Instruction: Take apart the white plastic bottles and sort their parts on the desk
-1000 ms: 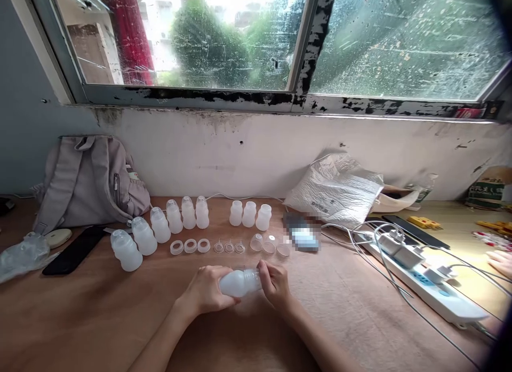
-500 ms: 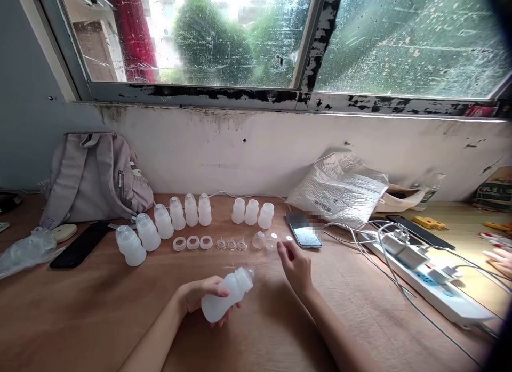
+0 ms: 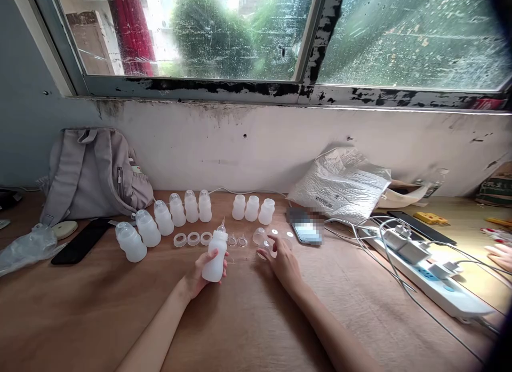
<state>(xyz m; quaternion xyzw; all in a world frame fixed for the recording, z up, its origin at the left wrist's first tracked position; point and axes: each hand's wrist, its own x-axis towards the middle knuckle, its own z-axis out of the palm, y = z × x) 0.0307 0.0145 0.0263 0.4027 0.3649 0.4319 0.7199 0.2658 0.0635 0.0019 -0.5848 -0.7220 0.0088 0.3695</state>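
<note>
My left hand (image 3: 200,273) is wrapped round a white plastic bottle (image 3: 215,255) held upright above the wooden table, with a clear pointed nipple on its top. My right hand (image 3: 280,257) rests on the table to the right, its fingers closed on a clear dome cap (image 3: 264,248). Beyond the hands lie three white rings (image 3: 193,239), small clear nipples (image 3: 237,240) and another clear cap (image 3: 258,235). Three open bottles (image 3: 252,208) stand behind them. A curved row of capped bottles (image 3: 160,223) runs off to the left.
A grey backpack (image 3: 88,172) leans on the wall at left, with a black phone (image 3: 80,244) and a plastic bag (image 3: 26,247) before it. A phone (image 3: 306,231), a crumpled bag (image 3: 340,183), a power strip (image 3: 424,271) with cables lie right. Another person's hand (image 3: 500,255) shows at the right edge.
My left hand turned the bottle from lying sideways to upright and carried it forward. My right hand let go of the bottle's neck, reached to the row of caps and closed on one.
</note>
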